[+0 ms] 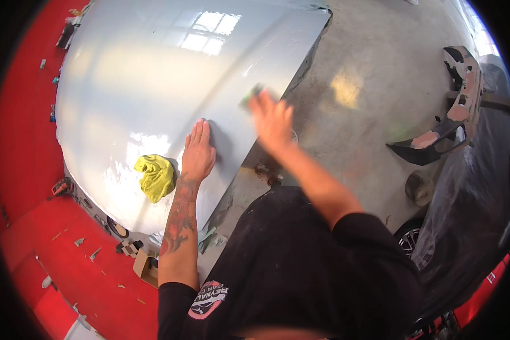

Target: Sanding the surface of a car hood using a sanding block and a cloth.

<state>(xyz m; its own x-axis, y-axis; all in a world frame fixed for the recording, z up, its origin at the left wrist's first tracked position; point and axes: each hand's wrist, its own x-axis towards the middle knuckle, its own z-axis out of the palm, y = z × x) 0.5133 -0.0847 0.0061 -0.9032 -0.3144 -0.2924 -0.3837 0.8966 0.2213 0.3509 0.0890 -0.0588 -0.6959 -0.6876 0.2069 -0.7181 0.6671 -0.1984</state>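
Observation:
A large glossy pale grey-white car panel (147,102) spreads out before me, with window light reflected on it. My left hand (199,153) lies flat on it, fingers together and stretched out. Just left of that wrist rests a crumpled yellow-green cloth (156,178). Farther out to the right, by the panel's right edge, my right hand (272,122) is blurred by motion. Its fingers bear on a small green and dark pad (253,94), mostly smeared, so I cannot make out its exact kind.
Masking film lines the panel's right edge. On the right, a partly pinkish bumper (464,107) rests on a stand above the concrete floor (357,51). Clear plastic sheeting (453,204) drapes over something with a wheel. A red wall (28,153), cardboard box (145,268) and red-black power tool (61,187) are left.

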